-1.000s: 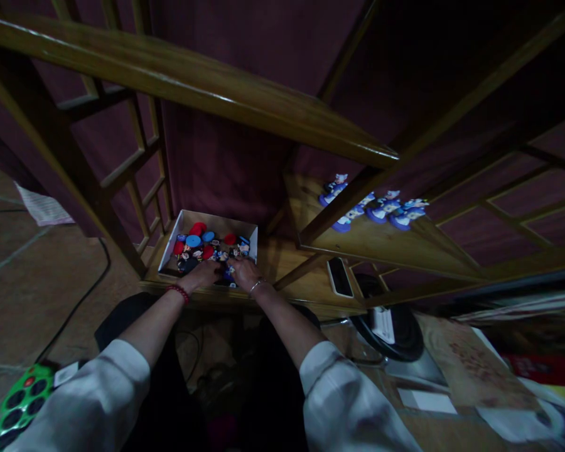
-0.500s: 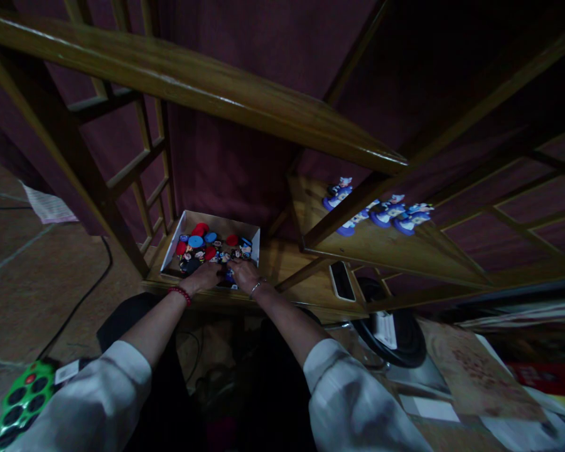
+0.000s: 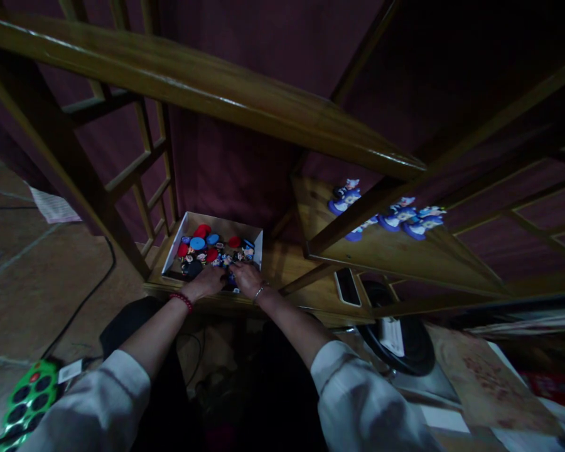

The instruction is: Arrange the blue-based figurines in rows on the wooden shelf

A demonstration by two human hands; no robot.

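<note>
A shallow open box (image 3: 174,246) on the low wooden shelf holds several small figures with red, blue and black round parts. At its near edge is my left hand (image 3: 209,280), wearing a red bead bracelet, its fingers curled down among the figures. Beside it, my right hand (image 3: 246,278), with a thin silver bracelet, reaches over the same edge. Both hands' fingertips come close together around small dark and blue pieces. Which piece either hand touches is too dim and small to tell.
Several blue-and-white figures (image 3: 422,221) stand on the raised wooden shelf (image 3: 381,260) at the right. A phone (image 3: 348,287) lies on the lower shelf. Wooden bars (image 3: 207,81) cross above the box. A green power strip (image 3: 31,398) sits on the floor at left.
The view has shifted slightly, so the shelves and figures appear a little further right and lower. Both hands remain at the box's near edge with little visible change.
</note>
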